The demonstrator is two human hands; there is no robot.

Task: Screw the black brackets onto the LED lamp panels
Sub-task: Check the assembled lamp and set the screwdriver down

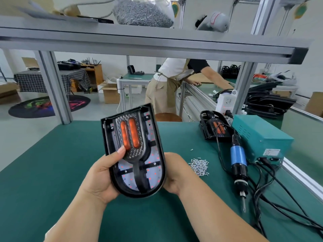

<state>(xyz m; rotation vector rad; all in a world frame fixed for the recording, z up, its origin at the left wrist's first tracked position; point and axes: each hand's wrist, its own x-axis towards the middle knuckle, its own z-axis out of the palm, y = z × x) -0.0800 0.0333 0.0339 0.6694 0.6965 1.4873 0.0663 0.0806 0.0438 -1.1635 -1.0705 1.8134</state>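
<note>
An LED lamp panel [153,137] is held tilted above the bench [52,163], its lower left edge gripped by the left hand [103,173] with the thumb pressed on its face. Small screw heads are seen on its black bracket [139,172], so this piece is judged largely fastened. Its right edge is supported by the right hand [174,173], whose fingers are hidden, so their hold cannot be told. The loose screws [199,165], the electric screwdriver [238,163] and a second panel [215,126] lie unheld further right.
</note>
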